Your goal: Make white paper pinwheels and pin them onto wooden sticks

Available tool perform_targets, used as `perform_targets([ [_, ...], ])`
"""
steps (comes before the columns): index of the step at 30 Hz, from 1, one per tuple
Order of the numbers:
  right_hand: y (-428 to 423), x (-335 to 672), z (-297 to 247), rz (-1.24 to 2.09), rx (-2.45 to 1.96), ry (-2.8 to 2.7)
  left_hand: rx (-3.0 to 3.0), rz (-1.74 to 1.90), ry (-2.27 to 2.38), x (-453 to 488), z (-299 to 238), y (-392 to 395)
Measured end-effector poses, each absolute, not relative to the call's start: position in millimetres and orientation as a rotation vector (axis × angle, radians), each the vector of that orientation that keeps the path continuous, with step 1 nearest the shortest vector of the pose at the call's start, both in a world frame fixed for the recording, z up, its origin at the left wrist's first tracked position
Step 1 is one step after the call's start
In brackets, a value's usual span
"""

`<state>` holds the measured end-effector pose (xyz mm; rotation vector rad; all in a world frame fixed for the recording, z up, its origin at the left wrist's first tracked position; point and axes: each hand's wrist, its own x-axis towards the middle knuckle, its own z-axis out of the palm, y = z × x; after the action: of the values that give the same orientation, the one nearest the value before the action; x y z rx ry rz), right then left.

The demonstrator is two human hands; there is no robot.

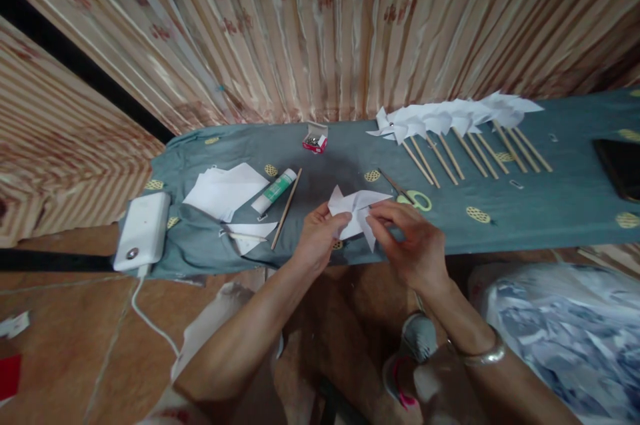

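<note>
Two hands: left hand (317, 233) and right hand (415, 245) meet at one cut white paper (357, 211), held up over the near edge of the cloth-covered table (345, 161)
Left fingers: thumb pressed on the paper's upper face, the others curled underneath with their tips hidden, so the left side is pinched
Right fingers: thumb and forefinger drawn together, pinching the paper's right part; whether a pin sits between them is too small to tell
Paper blades: points stick out at top left, right and bottom; each is best bent inward in a soft curve, without a hard crease
Paper centre: a firm left thumb close to it should stop gathered tips springing back
Pin box (315, 138): red, open, beyond the hands; any pin should go in square through every layer, clear of the hidden left fingertips
Pinwheel row (445, 118): sticks pointing toward the person, at the table's right; a handy pattern for bending every blade the same way
Scissors (420, 201): green-handled, just beyond the right hand; keep blades and sleeveless wrist apart
Loose stick (287, 209): beside the glue stick (274, 191), left of the paper
</note>
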<state>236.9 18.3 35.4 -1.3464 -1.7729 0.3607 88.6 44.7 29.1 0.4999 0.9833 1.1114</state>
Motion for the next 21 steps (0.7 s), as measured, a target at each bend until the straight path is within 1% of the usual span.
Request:
perform_targets([
  [3,18,237,34,0.385,-1.334,-1.778,0.525,1.125,0.985,89,30,44],
  [6,16,235,33,0.483,-1.331,-1.715,0.528,1.139,0.987,88,29,44],
  [14,22,230,32,1.038,-1.251,-1.14,0.536,1.153,0.992,87,27,45],
  [21,30,236,29,1.34,-1.235,-0.863,0.546,1.099,0.968,85,28,46],
])
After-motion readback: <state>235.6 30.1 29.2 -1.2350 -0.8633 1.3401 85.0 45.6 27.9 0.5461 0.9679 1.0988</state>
